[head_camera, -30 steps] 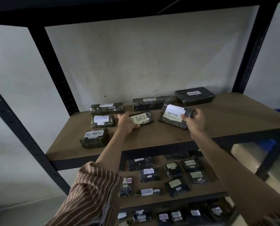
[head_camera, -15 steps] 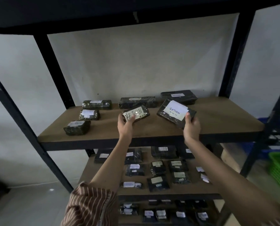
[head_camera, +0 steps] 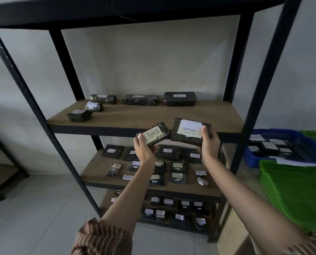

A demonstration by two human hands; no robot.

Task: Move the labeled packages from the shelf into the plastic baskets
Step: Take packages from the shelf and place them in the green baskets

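Fingers of the left hand (head_camera: 144,150) are wrapping around the low end of a smaller dark package (head_camera: 154,133) with "RETURN" scrawled on its label, and the fingers of the right hand (head_camera: 209,146) are pinching the right edge of a bigger one (head_camera: 190,131), thumb pressing on top right beside its white label. Both packages are hanging in the air just in front of the top shelf board (head_camera: 218,115), off the wood, near corners almost touching.

What's worrying me: each package is being held by one end only, so the far end is sticking out past the fingers unsupported. The wrap is looking glossy, and I'd guess a quick swing toward the baskets could let one slide out, the left one especially. They could also be knocking together, or clipping the black upright (head_camera: 264,85) that's standing to the right of the right fingers, between them and the blue basket (head_camera: 253,153) and green basket (head_camera: 289,188).

Orientation: the small package's long axis is running up and to the right, away from the left fingers, label facing the camera. The big one is lying nearly level, long side roughly left to right, tilting down a bit toward the right fingers.
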